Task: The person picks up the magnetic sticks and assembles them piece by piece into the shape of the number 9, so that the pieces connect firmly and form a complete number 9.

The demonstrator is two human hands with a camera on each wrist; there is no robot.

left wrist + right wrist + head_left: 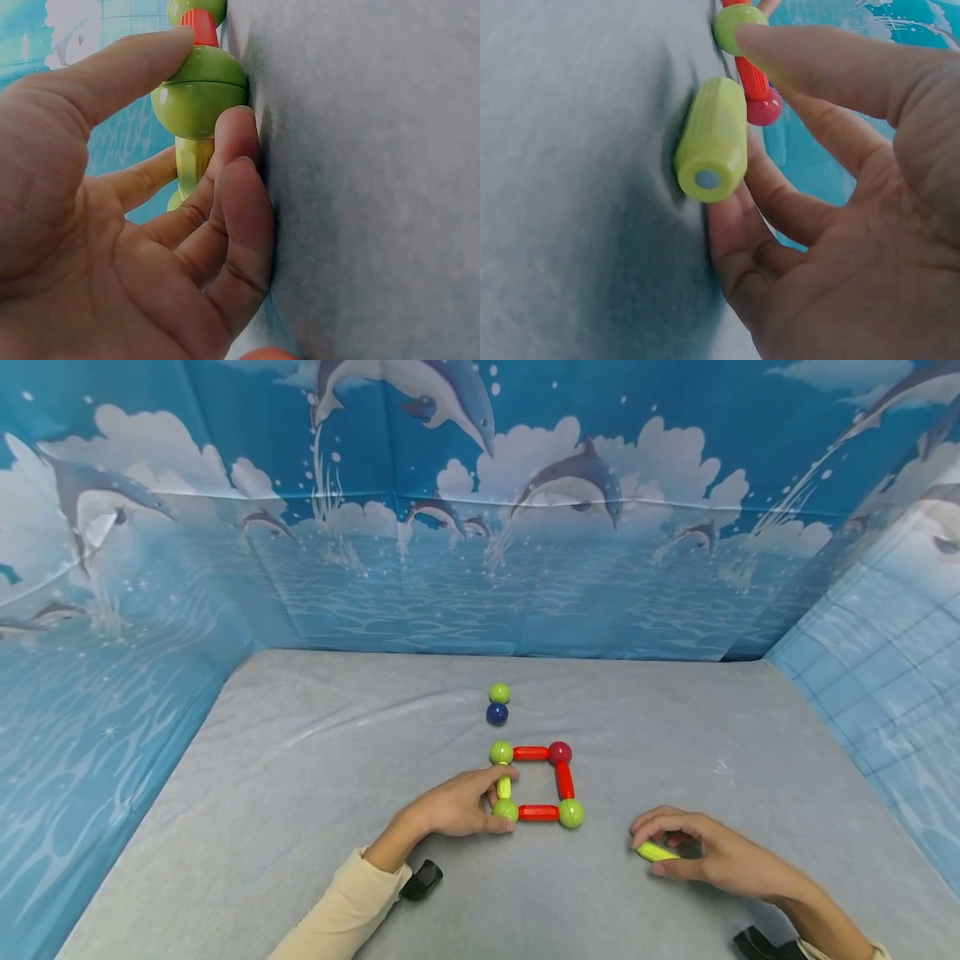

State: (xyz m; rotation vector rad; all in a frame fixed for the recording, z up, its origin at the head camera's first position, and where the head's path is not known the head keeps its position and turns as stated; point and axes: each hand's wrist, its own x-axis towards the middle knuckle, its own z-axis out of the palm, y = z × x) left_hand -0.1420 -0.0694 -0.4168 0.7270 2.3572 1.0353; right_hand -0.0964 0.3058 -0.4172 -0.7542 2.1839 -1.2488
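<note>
A square of toy building rods and balls lies on the grey cloth, with red rods [539, 812] and a yellow-green rod [504, 787] between its balls. My left hand [463, 804] grips the near-left green ball [199, 94], thumb on one side and curled fingers on the other. Off to the right, my right hand [708, 852] is around a loose yellow-green rod [712, 142] lying close to the cloth. A grey disc shows in that rod's end. In the right wrist view the thumb stands apart from it, and the other fingers curve loosely along its far side.
Beyond the square, a green ball [499, 693] and a dark blue ball [497, 714] lie together. The square's far-right corner is a red ball [559, 752]. Blue dolphin-print curtains [450, 585] hang behind and beside the grey-covered table [337, 710].
</note>
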